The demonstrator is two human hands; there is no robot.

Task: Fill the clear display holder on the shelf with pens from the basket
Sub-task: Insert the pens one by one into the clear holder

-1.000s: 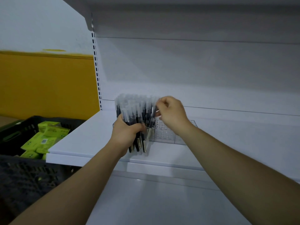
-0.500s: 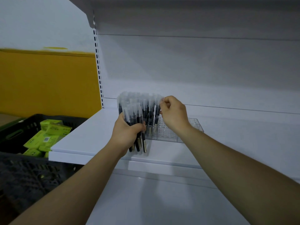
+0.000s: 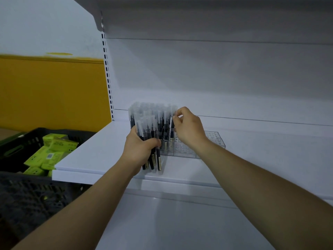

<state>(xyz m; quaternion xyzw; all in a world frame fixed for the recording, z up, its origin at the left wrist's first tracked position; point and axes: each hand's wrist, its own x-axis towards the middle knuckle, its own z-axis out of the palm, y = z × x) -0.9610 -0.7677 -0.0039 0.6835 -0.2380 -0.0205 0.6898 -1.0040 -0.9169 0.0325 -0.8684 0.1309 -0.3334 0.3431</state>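
At the near left, a dark mesh basket (image 3: 27,192) is sitting below the shelf's end, holding bright green boxes (image 3: 54,141); no pens are showing in it. Both forearms are reaching up over the front edge of the white shelf (image 3: 99,150). The left grip (image 3: 138,150) is clenching round a bundle of pens (image 3: 153,159), dark barrels pointing down and clear caps up, just in front of the holder's left end. Slightly farther in, the right grip (image 3: 189,130) is pinching the cap end of a single pen (image 3: 172,127) between thumb and fingertips, keeping it upright over the holder. The clear display holder (image 3: 214,139) is resting on the shelf; its left part is standing full of upright capped pens (image 3: 153,110), while its right part is showing bare slots. Behind it the white back panel (image 3: 216,78) is rising, and a yellow wall (image 3: 54,91) is showing at far left.
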